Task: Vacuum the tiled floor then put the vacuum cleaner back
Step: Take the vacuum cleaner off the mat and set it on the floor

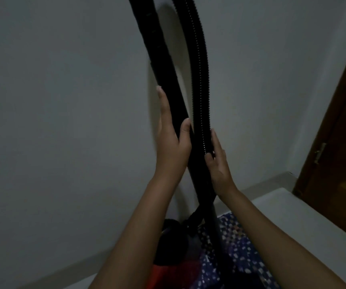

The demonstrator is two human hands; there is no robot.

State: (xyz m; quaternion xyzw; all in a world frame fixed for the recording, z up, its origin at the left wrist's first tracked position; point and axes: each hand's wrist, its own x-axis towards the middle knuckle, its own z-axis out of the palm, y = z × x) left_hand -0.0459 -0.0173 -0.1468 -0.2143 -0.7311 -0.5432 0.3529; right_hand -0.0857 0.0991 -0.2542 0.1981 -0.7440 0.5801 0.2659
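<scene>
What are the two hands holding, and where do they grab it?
The left hand grips the smooth black rigid vacuum tube partway up. The right hand holds the ribbed black flexible hose beside it, fingers curled round its lower stretch.

Wall: plain pale grey painted wall (pixel 63 101), filling the left and far side.
Door: dark brown wooden door (pixel 338 142) at the right edge, with a small brass metal latch (pixel 320 153).
Cloth: blue patterned fabric with white flecks (pixel 245 247), near centre, low.

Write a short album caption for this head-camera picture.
Left hand on the smooth black tube, right hand on the ribbed hose, vacuum body below by the wall.
</scene>
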